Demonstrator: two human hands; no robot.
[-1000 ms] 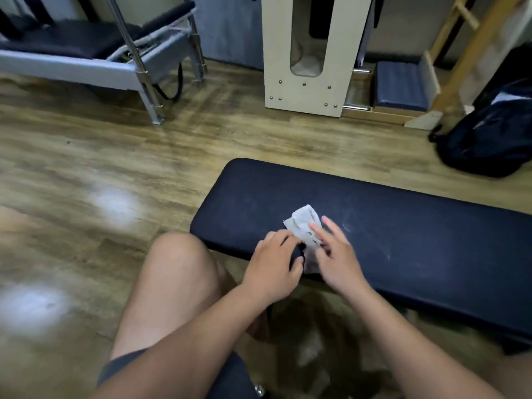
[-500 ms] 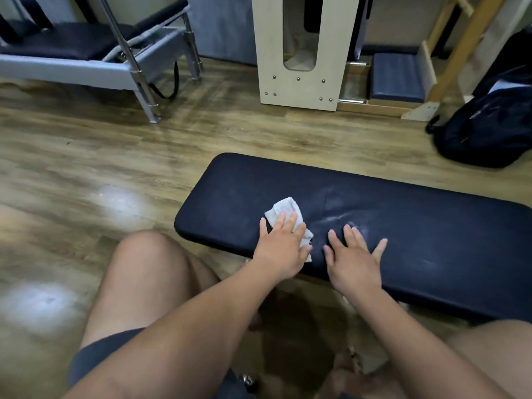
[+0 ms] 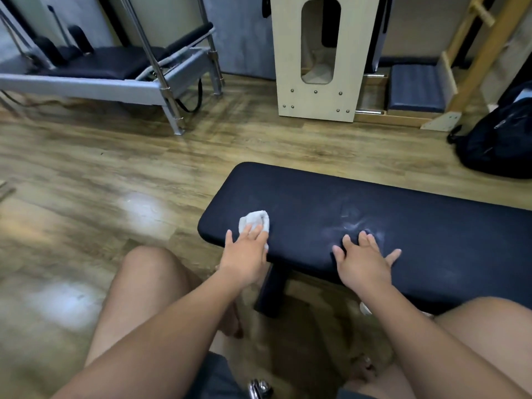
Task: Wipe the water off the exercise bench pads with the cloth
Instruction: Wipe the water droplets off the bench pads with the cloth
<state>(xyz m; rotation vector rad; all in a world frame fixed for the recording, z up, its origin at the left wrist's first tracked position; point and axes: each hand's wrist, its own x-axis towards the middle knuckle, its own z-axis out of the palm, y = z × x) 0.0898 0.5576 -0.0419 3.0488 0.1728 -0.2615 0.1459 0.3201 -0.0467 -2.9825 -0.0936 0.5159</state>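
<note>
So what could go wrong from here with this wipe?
1. The cloth under the left hand sits near the left end of the bench pad, apart from the wet streaks by the right hand; those could get missed.
2. The right hand lies flat at the streaks' edge and may smear them or slip.
3. The cloth is bunched small, so each pass likely covers little.

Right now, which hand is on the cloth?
The left hand: its fingers press the white cloth near the end of the pad, while the right hand lies flat on bare padding.
</note>
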